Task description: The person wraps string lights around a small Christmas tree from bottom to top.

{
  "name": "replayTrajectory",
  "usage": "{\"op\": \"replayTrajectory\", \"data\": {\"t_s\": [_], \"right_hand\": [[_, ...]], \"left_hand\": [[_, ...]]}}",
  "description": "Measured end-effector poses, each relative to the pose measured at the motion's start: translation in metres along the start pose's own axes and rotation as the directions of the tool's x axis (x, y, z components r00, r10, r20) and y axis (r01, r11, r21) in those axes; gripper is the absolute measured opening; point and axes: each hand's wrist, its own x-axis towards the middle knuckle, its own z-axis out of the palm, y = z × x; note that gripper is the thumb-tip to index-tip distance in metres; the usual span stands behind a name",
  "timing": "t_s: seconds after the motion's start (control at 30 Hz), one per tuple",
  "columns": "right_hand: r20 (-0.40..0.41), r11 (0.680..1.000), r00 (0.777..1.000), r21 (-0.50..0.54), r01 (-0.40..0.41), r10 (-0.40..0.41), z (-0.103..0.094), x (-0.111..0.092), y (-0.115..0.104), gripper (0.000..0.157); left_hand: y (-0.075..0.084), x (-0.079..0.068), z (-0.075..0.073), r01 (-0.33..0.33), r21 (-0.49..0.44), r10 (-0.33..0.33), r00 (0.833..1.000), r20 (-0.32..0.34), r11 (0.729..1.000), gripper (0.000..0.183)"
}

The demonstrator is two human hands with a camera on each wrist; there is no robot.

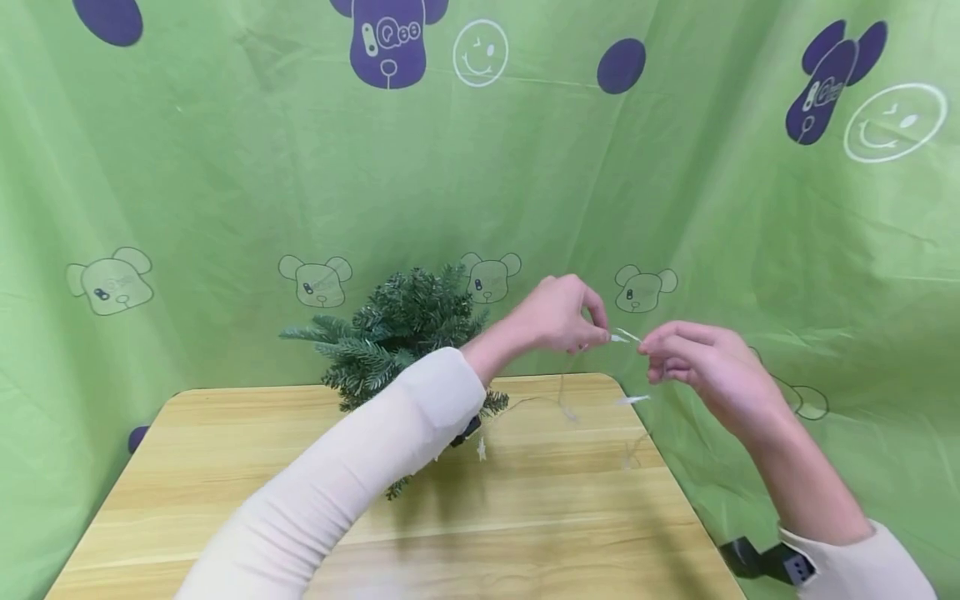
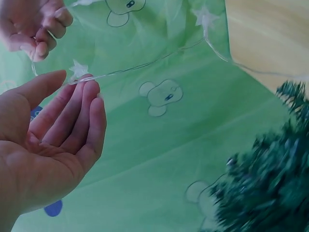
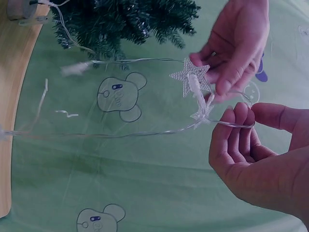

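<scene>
A: How are the hands placed?

B: Both are found right of centre in the head view. In the left hand, the string is pinched between thumb and fingertips, the palm being left loosely cupped; in the right hand, it is pinched between thumb and forefinger, the other fingers being bent.

A: Where does the string lie?

B: A short span is held between the hands. At the centre right of the right wrist view, stars are seen just beside the left fingertips; other lengths are led leftward, one toward the tree, which is set near the centre of the head view on the table.

A: How will it handle?

B: Very little weight is to be expected. The wire, thin and smooth, is judged flexible but springy, and easily slipped or tangled. The stars appear to be clear plastic, possibly brittle. Bare wire beside a star is best gripped; the points should be spared.
</scene>
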Motion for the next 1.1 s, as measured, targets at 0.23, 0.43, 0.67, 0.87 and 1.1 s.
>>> {"op": "replayTrajectory", "data": {"t_s": [0.23, 0.43, 0.67, 0.87, 1.1], "right_hand": [[0.046, 0.997, 0.998, 0.064, 0.03, -0.033, 0.005, 0.0, -0.009, 0.019], [0.095, 0.989, 0.993, 0.133, 0.06, -0.073, 0.005, 0.001, -0.008, 0.018], [0.146, 0.985, 0.983, 0.148, 0.091, -0.112, 0.005, 0.002, -0.009, 0.021], [0.137, 0.988, 0.986, 0.132, 0.082, -0.1, 0.003, 0.0, -0.016, 0.021], [0.137, 0.989, 0.985, 0.119, 0.091, -0.107, 0.004, -0.002, -0.018, 0.021]], "left_hand": [[0.016, 0.0, -0.026, -0.032, 0.075, 0.035, 0.999, -0.038, 0.997, 0.008], [0.024, 0.001, -0.042, -0.047, 0.142, 0.06, 0.995, -0.084, 0.989, 0.007], [0.032, 0.0, -0.054, -0.074, 0.233, 0.098, 0.991, -0.092, 0.97, 0.007], [0.039, -0.002, -0.069, -0.099, 0.264, 0.139, 0.981, -0.137, 0.959, 0.008], [0.037, -0.007, -0.083, -0.079, 0.23, 0.123, 0.975, -0.184, 0.97, 0.009]]}}
